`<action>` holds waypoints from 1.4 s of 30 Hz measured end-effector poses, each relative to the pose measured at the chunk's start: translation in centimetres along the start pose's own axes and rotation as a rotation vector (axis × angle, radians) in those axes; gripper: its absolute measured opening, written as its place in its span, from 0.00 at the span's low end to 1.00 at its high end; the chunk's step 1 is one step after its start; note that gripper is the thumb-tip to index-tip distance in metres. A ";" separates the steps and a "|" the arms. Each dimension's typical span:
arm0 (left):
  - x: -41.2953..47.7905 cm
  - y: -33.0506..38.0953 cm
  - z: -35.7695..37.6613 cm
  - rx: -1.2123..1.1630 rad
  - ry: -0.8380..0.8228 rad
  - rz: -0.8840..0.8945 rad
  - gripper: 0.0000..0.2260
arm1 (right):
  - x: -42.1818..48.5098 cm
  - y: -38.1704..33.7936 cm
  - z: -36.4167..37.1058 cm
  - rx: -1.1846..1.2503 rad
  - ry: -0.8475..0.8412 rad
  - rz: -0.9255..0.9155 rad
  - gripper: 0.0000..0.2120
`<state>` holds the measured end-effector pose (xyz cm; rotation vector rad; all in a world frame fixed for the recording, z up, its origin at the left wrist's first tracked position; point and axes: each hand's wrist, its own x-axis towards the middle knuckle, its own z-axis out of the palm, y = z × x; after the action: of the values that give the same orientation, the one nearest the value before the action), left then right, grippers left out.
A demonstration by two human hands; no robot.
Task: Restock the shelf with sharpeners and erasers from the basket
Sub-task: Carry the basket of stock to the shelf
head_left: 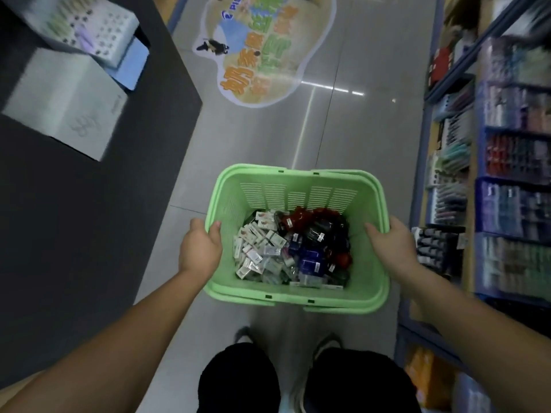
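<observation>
Head view: the green basket [298, 298] is held up over the tiled floor [343, 129], with the grip of the left hand [201, 248] and of the right hand [390, 248] curled over opposite side rims. White boxes, taken for erasers [256, 251], and dark packs, taken for sharpeners [319, 242], are heaped inside. Step judged: carrying, nothing shelved yet. Next, one hand must be freed for the shelf [507, 174] at right. At left a dark table [74, 234] is noted.

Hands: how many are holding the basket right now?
2. The left hand grips the basket's left rim; the right hand grips its right rim.
</observation>
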<state>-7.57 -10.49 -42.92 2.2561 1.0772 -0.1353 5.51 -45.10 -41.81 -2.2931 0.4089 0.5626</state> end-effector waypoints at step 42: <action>27.7 52.7 -35.0 -0.126 0.079 0.165 0.16 | 15.9 -56.9 -33.8 0.214 0.117 -0.091 0.15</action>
<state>43.34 3.48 1.59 2.2398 0.9081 0.0883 53.57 -32.39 4.69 -2.1321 0.3983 0.3235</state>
